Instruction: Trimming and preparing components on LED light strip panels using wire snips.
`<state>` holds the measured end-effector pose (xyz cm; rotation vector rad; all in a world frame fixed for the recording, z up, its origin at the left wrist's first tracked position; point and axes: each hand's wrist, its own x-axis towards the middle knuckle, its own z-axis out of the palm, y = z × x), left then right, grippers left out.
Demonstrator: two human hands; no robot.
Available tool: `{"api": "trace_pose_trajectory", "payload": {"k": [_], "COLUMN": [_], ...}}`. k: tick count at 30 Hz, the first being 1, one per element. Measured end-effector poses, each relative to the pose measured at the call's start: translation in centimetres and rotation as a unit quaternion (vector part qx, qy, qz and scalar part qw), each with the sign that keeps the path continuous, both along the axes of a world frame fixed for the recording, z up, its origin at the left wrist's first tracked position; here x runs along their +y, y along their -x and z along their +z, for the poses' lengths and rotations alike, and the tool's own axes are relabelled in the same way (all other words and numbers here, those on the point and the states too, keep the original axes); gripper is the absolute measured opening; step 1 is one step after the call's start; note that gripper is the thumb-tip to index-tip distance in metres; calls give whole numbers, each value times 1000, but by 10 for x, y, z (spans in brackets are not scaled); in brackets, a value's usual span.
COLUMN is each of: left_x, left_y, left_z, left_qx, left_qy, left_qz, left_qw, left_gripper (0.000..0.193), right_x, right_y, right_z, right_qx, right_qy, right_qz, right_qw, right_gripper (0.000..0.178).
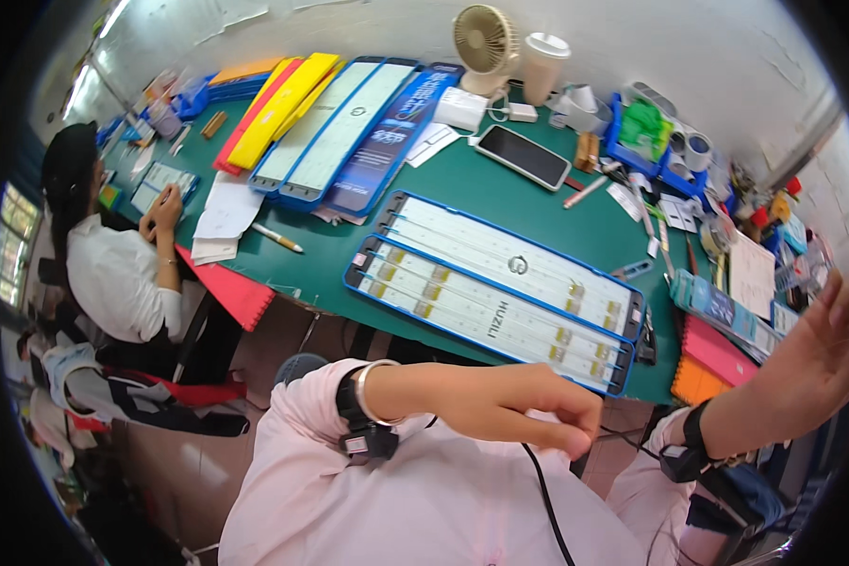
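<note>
My left hand point(514, 404) hangs in front of my shirt, near the table's front edge. Its fingers are curled and the thumb lies close to the fingertips; no object shows in it. At the far right edge, my right hand point(792, 373) is raised, fingers stretched upward beside a dark shape at the picture's rim. Nothing shows in its grip. On the green table point(424, 179), just beyond my left hand, a long, flat, blue-framed case point(500, 292) lies in two side-by-side panels. Thin lines and yellowish patches show across its pale panels.
More long blue-edged cases point(335, 127) and yellow and red strips point(283, 111) lie farther left. A phone point(522, 156), a small fan point(486, 42) and a lidded cup point(544, 68) stand at the back. Blue bins point(623, 156) and clutter fill the right. A person point(113, 255) sits at left.
</note>
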<state>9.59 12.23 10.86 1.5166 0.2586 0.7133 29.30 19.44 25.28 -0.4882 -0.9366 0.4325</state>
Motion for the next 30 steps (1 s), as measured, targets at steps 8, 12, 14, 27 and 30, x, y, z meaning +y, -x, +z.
{"api": "trace_pose_trajectory", "payload": {"k": [8, 12, 14, 27, 30], "left_x": [-27, -8, -4, 46, 44], "left_y": [116, 146, 152, 156, 168], "left_z": [-32, -38, -43, -86, -82], "left_qx": [72, 211, 246, 242, 307], "left_qy": [-48, -158, -106, -32, 14], "left_qz": [442, 596, 623, 672, 668], "left_qw": [893, 759, 735, 699, 678], "left_gripper": [28, 28, 28, 23, 42], "right_x": [47, 42, 39, 48, 63], "right_y": [-32, 18, 19, 42, 44], "right_z": [-97, -146, -167, -170, -198], "right_qx": [-128, -237, -369, -486, -471], "right_qy": [44, 139, 213, 332, 281], "right_qz": [233, 314, 319, 476, 557], "right_qw": [963, 909, 846, 653, 624], "right_gripper": [18, 20, 23, 15, 4]}}
